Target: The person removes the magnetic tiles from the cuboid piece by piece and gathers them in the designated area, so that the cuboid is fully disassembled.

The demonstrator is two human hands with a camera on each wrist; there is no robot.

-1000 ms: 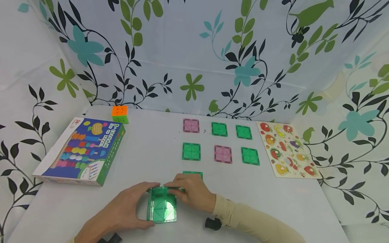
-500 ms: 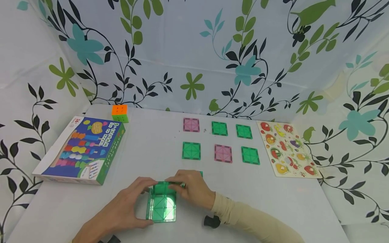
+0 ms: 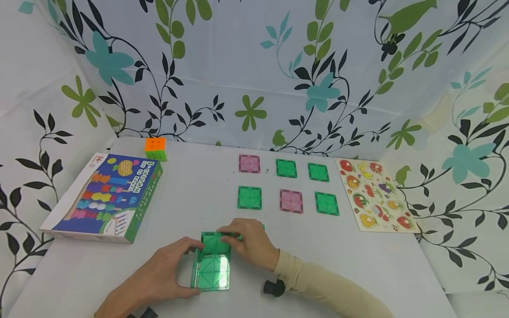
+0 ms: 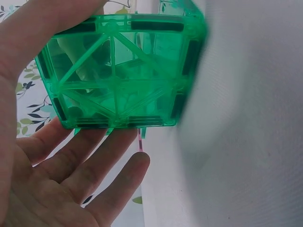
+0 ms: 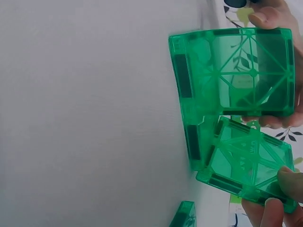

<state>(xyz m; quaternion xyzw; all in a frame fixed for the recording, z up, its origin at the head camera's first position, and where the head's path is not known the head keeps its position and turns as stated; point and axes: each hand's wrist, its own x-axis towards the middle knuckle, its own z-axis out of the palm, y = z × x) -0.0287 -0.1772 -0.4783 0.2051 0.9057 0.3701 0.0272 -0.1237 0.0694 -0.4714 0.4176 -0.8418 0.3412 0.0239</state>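
Observation:
In the head view, my left hand (image 3: 165, 269) holds a small build of clear green magnetic tiles (image 3: 214, 273) near the table's front. Its thumb is at the near edge and its fingers at the far left corner. The left wrist view shows an upright green tile (image 4: 116, 78) between thumb and fingers. My right hand (image 3: 254, 245) pinches another green magnetic tile (image 3: 212, 242) at the far end of the build. That tile (image 5: 248, 158) leans at an angle beside the upright one in the right wrist view. Whether their edges touch throughout, I cannot tell.
Loose green tiles (image 3: 249, 197) and pink tiles (image 3: 291, 201) lie in rows beyond my hands. A green tile (image 3: 264, 226) is mostly hidden behind my right hand. A toy box (image 3: 107, 196) and a puzzle cube (image 3: 156, 149) stand left; a fruit picture board (image 3: 377, 196) lies right.
My right hand has moved slightly away from me, and the pinched tile at the far end shows more of its face. The loose tile behind that hand has become mostly covered. My left hand barely moved.

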